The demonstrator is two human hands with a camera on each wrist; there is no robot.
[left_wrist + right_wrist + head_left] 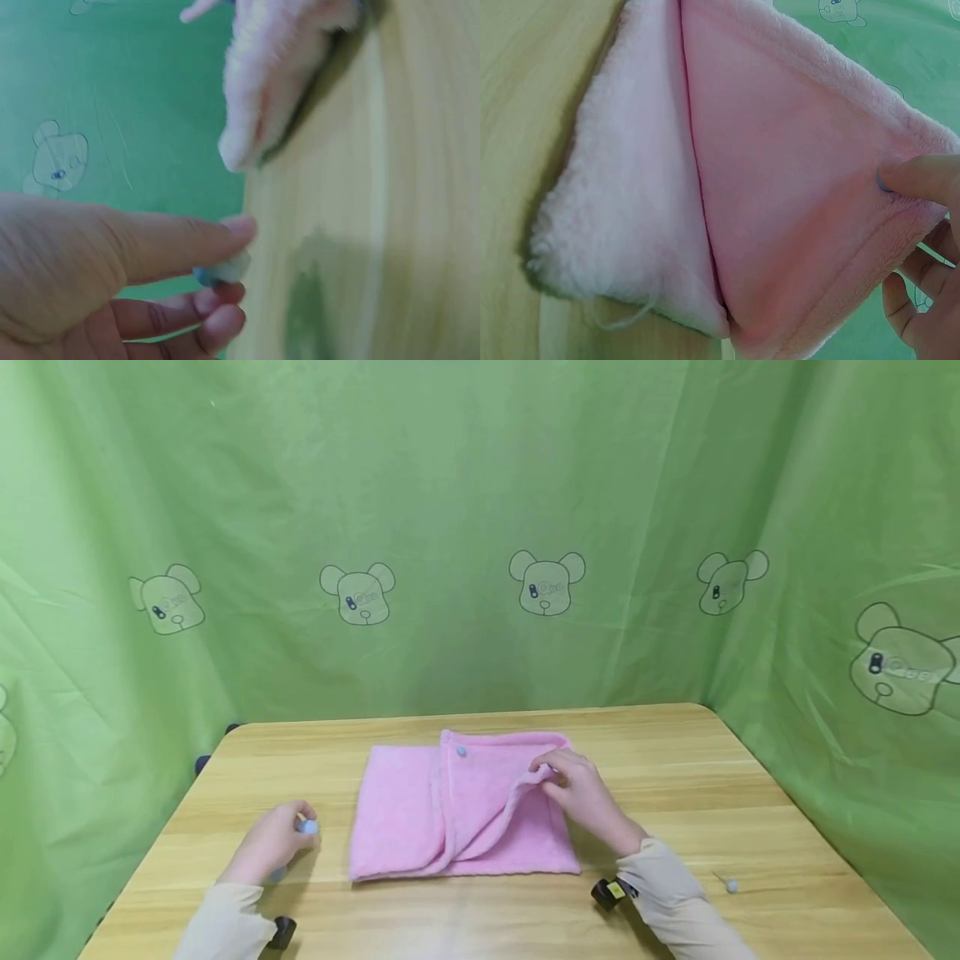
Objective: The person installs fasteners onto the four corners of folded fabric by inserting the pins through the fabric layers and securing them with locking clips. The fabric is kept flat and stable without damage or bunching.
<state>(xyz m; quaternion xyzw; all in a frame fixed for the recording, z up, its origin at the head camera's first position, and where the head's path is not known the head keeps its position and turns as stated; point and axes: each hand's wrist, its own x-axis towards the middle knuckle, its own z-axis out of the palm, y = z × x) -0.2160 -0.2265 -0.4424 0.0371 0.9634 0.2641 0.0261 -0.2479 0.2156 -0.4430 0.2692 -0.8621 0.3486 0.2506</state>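
Note:
A folded pink plush cloth lies mid-table, with a flap folded over its right part. My right hand pinches the flap's near corner and holds it raised above the layer below. In the right wrist view, a small blue piece shows under the thumb at that corner. A small round blue piece sits on the flap's far left corner. To the left of the cloth, my left hand pinches a small light-blue piece between thumb and fingers, above the table. Its exact kind cannot be told.
A small blue ball with a thin stem lies on the wooden table near my right forearm. Another bluish piece shows partly below my left hand. Green curtains with printed bear heads enclose the back and sides.

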